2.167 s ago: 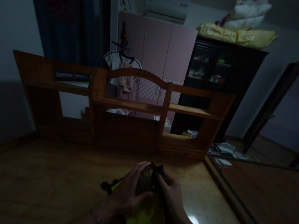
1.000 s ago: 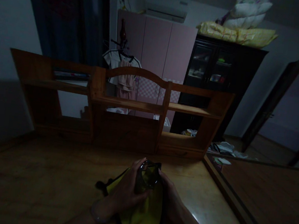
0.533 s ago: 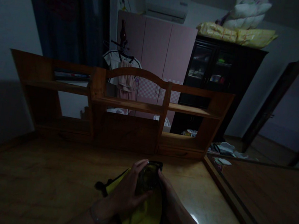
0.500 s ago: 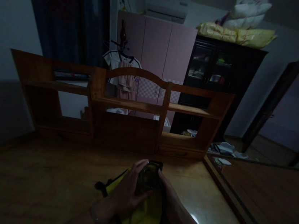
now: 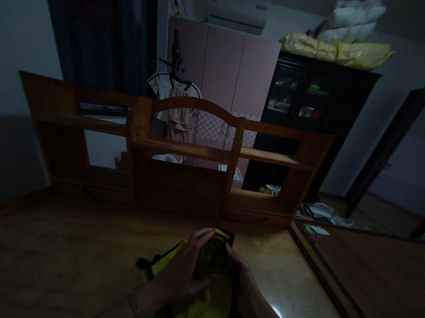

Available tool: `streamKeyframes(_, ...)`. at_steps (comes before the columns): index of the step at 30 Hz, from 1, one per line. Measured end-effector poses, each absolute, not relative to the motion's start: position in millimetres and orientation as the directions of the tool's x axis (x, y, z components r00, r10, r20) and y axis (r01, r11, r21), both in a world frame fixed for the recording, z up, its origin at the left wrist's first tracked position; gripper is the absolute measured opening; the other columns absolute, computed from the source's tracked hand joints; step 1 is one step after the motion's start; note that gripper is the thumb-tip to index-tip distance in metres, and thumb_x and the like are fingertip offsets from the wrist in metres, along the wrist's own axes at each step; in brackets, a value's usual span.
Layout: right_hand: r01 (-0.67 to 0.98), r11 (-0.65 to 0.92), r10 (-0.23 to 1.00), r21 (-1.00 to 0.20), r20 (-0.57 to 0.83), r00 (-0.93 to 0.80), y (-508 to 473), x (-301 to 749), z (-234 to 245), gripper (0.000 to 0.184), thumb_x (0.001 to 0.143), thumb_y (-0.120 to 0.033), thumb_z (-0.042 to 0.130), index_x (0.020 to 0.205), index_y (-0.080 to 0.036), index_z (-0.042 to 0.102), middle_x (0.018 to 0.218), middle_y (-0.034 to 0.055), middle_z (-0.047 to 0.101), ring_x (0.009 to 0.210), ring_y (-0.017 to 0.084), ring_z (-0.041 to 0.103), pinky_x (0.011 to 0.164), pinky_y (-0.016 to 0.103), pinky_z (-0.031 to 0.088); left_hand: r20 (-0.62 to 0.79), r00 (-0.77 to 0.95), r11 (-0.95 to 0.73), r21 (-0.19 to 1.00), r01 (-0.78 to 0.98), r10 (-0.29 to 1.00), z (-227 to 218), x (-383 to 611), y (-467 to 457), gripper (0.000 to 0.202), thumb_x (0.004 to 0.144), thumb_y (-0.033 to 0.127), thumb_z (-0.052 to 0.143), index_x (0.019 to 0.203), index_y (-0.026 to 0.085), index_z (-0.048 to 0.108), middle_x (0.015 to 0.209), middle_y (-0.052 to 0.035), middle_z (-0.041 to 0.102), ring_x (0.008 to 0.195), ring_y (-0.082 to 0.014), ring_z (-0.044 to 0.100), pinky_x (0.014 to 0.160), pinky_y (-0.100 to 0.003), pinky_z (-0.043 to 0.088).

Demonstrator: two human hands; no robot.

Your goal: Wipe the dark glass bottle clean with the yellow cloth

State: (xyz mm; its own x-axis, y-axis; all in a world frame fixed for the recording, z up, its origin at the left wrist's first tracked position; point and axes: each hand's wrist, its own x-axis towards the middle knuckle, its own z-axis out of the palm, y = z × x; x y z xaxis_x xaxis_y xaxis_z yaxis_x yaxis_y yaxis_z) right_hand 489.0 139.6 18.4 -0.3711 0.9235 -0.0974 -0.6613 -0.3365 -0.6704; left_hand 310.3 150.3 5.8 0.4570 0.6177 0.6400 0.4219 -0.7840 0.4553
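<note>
A yellow fabric item with black edging lies on the pale wooden surface in front of me; it looks like a pouch, but the dim light hides its exact kind. On its far part sits a dark, glassy round object. My left hand curls around the left side of that object, its thumb across the near side. At the right, my right hand grips the black edge of the yellow fabric, thumb by the round object. Most right-hand fingers are hidden underneath. A black knob-like end sticks out at left.
A wooden shelf unit stands across the far side of the wooden surface. A raised wooden edge borders the right. Beyond are hanging clothes, a pink wardrobe and a black cabinet.
The far end of the yellow fabric now shows more yellow above the round object. My right thumb has shifted slightly, and both hands keep their hold.
</note>
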Motion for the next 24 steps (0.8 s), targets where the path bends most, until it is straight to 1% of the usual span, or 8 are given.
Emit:
streamKeyframes(4, -0.650, -0.288, 0.937, -0.703, -0.065, -0.344, 136, 488, 24, 0.036, 0.083, -0.038, 0.069, 0.111, -0.015, 0.069, 0.106, 0.0098, 0.075, 0.097, 0.026, 0.068, 0.093, 0.038, 0.044, 0.648, 0.452, -0.788, 0.458, 0.410, 0.613, 5, 310, 151, 0.084, 0.085, 0.033, 0.066, 0.149, 0.023, 0.014, 0.150, -0.0151, 0.028, 0.139, -0.0321, 0.031, 0.112, -0.053, 0.035)
streamKeyframes(7, -0.658, -0.287, 0.935, -0.696, -0.053, -0.352, 135, 489, 24, 0.033, 0.084, -0.034, 0.067, 0.110, -0.015, 0.069, 0.104, 0.0090, 0.075, 0.095, 0.026, 0.068, 0.092, 0.038, 0.045, 0.663, 0.448, -0.798, 0.453, 0.398, 0.600, 6, 310, 151, 0.084, 0.084, 0.032, 0.066, 0.149, 0.023, 0.014, 0.149, -0.0153, 0.028, 0.139, -0.0328, 0.031, 0.112, -0.054, 0.035)
streamKeyframes(9, -0.668, -0.315, 0.928, -0.675, -0.073, -0.364, 137, 490, 21, 0.031, 0.083, -0.032, 0.066, 0.109, -0.015, 0.070, 0.103, 0.0088, 0.076, 0.092, 0.026, 0.069, 0.091, 0.038, 0.045, 0.672, 0.440, -0.801, 0.456, 0.389, 0.596, 7, 310, 151, 0.084, 0.084, 0.032, 0.067, 0.149, 0.023, 0.014, 0.148, -0.0159, 0.029, 0.138, -0.0332, 0.032, 0.111, -0.054, 0.035)
streamKeyframes(12, -0.681, -0.349, 0.927, -0.644, -0.131, -0.351, 141, 492, 11, 0.026, 0.079, -0.029, 0.066, 0.099, -0.014, 0.073, 0.095, 0.0088, 0.077, 0.087, 0.026, 0.069, 0.087, 0.038, 0.047, 0.677, 0.412, -0.790, 0.484, 0.376, 0.610, 7, 310, 152, 0.084, 0.084, 0.033, 0.067, 0.148, 0.024, 0.014, 0.147, -0.0165, 0.030, 0.136, -0.0340, 0.035, 0.109, -0.056, 0.037)
streamKeyframes(15, -0.694, -0.350, 0.933, -0.629, -0.170, -0.317, 144, 494, 6, 0.021, 0.076, -0.026, 0.067, 0.092, -0.014, 0.074, 0.091, 0.0078, 0.077, 0.085, 0.025, 0.069, 0.084, 0.036, 0.048, 0.668, 0.394, -0.773, 0.509, 0.378, 0.632, 6, 309, 152, 0.085, 0.083, 0.032, 0.068, 0.148, 0.024, 0.015, 0.147, -0.0168, 0.031, 0.135, -0.0342, 0.037, 0.109, -0.056, 0.038)
streamKeyframes(17, -0.691, -0.360, 0.929, -0.627, -0.172, -0.329, 144, 494, 6, 0.021, 0.077, -0.026, 0.066, 0.092, -0.014, 0.073, 0.090, 0.0081, 0.077, 0.083, 0.025, 0.070, 0.084, 0.036, 0.048, 0.662, 0.392, -0.768, 0.516, 0.378, 0.638, 7, 309, 152, 0.085, 0.083, 0.032, 0.068, 0.148, 0.024, 0.014, 0.147, -0.0168, 0.031, 0.135, -0.0338, 0.036, 0.109, -0.056, 0.037)
streamKeyframes(20, -0.679, -0.382, 0.913, -0.626, -0.143, -0.382, 142, 492, 11, 0.025, 0.080, -0.028, 0.064, 0.097, -0.012, 0.073, 0.094, 0.0100, 0.077, 0.084, 0.025, 0.070, 0.086, 0.038, 0.048, 0.658, 0.400, -0.769, 0.514, 0.380, 0.638, 8, 309, 152, 0.084, 0.083, 0.032, 0.068, 0.147, 0.023, 0.016, 0.147, -0.0164, 0.031, 0.135, -0.0328, 0.036, 0.110, -0.055, 0.036)
streamKeyframes(24, -0.671, -0.351, 0.919, -0.653, -0.102, -0.381, 141, 490, 18, 0.029, 0.080, -0.028, 0.064, 0.103, -0.011, 0.072, 0.098, 0.0109, 0.076, 0.087, 0.026, 0.070, 0.089, 0.038, 0.046, 0.673, 0.412, -0.787, 0.483, 0.384, 0.614, 7, 309, 153, 0.084, 0.083, 0.033, 0.068, 0.147, 0.023, 0.016, 0.147, -0.0159, 0.031, 0.136, -0.0324, 0.034, 0.111, -0.054, 0.036)
